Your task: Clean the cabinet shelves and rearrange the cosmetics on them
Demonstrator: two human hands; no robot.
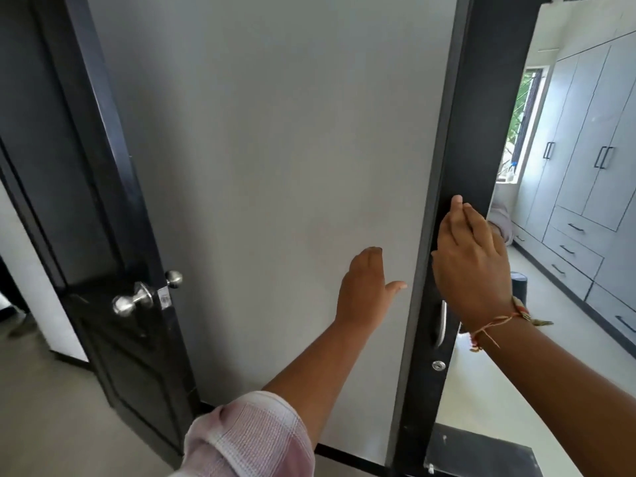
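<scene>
A tall pale grey cabinet panel (275, 132) fills the middle of the view. Along its right side stands a narrow black cabinet door (471, 98), seen almost edge-on, with a metal handle (441, 325) and a round lock (438, 365) low down. My left hand (364, 287) lies flat on the grey panel, fingers together and thumb spread toward the black door. My right hand (471, 263) holds the black door's edge above the handle, thumb on the front and fingers curled behind. Shelves and cosmetics are hidden.
A black room door (103, 235) with steel knobs (137, 297) stands open at the left. At the right are grey wardrobes (585, 149) with drawers, a window (526, 108) and a dark round bin (519, 284) on the pale floor.
</scene>
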